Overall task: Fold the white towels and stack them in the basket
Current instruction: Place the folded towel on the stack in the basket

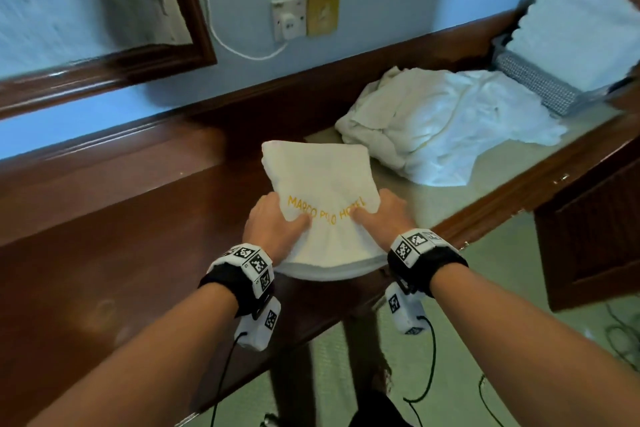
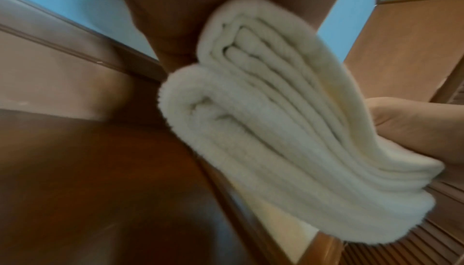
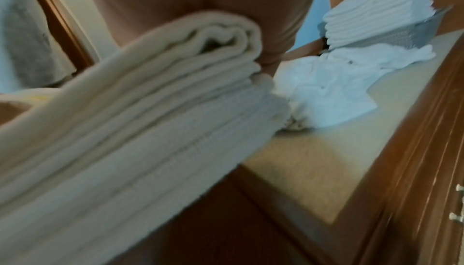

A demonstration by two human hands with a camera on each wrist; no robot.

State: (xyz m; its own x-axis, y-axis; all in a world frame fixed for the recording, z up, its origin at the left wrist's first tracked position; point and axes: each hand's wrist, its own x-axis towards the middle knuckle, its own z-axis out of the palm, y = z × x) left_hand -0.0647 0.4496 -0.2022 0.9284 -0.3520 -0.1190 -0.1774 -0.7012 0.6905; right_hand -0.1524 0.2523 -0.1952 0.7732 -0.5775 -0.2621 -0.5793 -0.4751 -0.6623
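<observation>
Left hand (image 1: 273, 224) and right hand (image 1: 382, 218) are both gripping the folded towel (image 1: 322, 180); basket (image 1: 540, 87) is sitting at 2 o'clock.

Both forearms extend from lower frame toward centre, bare, each wrist strapped. Left hand (image 1: 273, 225) and right hand (image 1: 381, 218) grip opposite sides of the folded towel (image 1: 322, 184), thumbs on top, fingers underneath.
</observation>
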